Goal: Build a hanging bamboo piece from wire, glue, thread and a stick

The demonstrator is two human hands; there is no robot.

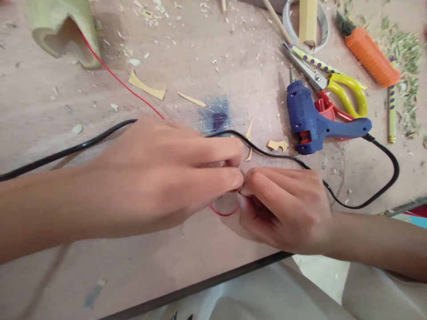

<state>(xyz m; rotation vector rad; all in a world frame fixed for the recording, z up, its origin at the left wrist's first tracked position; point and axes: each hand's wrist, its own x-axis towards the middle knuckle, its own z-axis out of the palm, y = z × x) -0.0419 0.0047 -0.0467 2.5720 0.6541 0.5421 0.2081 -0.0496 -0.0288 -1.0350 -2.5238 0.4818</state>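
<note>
A thin red string (123, 83) runs from inside a pale green hollow piece (90, 40) at the upper left, and passes under my left hand (170, 173). It shows again as a small loop below the fingers. My left hand's fingers are pinched close to my right hand (287, 209), and both sets of fingertips meet on the string. Between them only a tiny bit of red is visible; the rest is hidden. The black cable (267, 151) lies on the table, passing beneath my left hand.
A blue glue gun (307, 118), scissors (343, 91), an orange cutter (372, 55) and a tape roll (288, 22) lie at the upper right. Green shavings (412, 75) and yellow scraps (147, 86) are scattered about. The table's dark edge (213, 284) runs along the bottom.
</note>
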